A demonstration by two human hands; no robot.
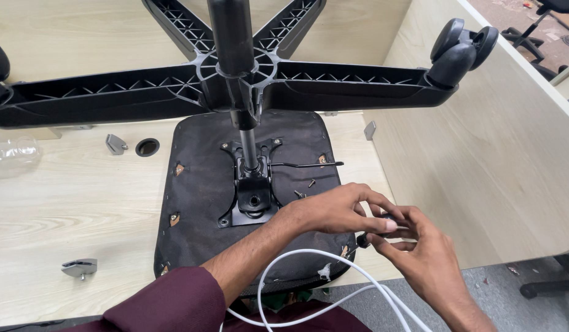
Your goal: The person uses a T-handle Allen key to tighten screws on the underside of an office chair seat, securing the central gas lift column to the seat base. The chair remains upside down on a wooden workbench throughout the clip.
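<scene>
Meeting at the near right corner of the upturned chair seat [198, 203], the left hand [333, 209] and right hand [419, 252] pinch a small black part [364, 238] between narrowed fingertips. Two loose screws [304, 189] lie just beyond the left hand; a white cable [333, 276] loops beneath both wrists.

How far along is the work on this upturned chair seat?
Done: the mechanism plate sits on the seat underside, with the star base mounted above. In hand: the left hand and right hand pinch a small black part. Left: loose screws lie on the seat.
</scene>
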